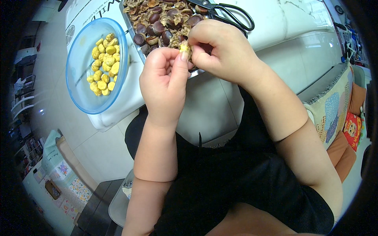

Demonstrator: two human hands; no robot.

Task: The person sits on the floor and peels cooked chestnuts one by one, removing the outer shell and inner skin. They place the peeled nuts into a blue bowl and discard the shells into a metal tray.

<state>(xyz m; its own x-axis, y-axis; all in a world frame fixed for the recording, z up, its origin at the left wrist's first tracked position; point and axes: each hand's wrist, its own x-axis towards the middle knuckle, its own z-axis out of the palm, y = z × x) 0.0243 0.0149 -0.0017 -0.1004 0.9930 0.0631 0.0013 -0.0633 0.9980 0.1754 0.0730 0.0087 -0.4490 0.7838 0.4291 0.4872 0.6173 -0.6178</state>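
Note:
Between the fingertips of both hands is a partly peeled chestnut, its yellow flesh showing next to brown skin. My left hand pinches it from the left, thumb on top. My right hand is closed at its other side, thumb and forefinger pressed together by the skin. Just beneath and beyond the hands lies a metal tray heaped with brown shells and whole dark chestnuts. To the left, a clear blue-tinted bowl holds several peeled yellow chestnuts.
Black-handled scissors lie across the tray's far right corner. Tray and bowl stand on a white table whose near edge runs before me. A sofa with a patterned cover and cushions is at the right. A cloth-covered surface stands lower left.

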